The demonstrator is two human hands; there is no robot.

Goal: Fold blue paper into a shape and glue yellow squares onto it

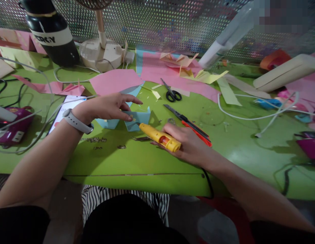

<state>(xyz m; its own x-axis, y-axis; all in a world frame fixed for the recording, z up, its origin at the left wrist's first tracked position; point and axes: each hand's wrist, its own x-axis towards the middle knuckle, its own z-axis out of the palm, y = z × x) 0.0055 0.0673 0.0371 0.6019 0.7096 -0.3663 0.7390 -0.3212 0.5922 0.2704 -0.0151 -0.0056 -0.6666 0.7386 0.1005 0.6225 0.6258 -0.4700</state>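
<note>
My right hand [184, 142] is wrapped round a yellow soldering iron [157, 134], whose tip points left and touches or nearly touches a folded light-blue paper piece [143, 117]. Over that paper is my left hand [114, 107], its thumb and fingers parted, the thumb tip resting on or just above the paper by small yellowish bits. Tweezers [142, 138] lie under the iron. Tiny metallic-looking parts [96, 139] are scattered on the green table [109, 164]. Behind my right hand lies a red and black cutter [195, 130], with black scissors [173, 95] farther back.
Pink paper [116, 81] and yellow scraps [208, 76] spread across the back. A dark bottle [55, 37] and a fan base [102, 56] stand at the back left, near a phone [68, 105]. White cables [249, 118] cross both sides.
</note>
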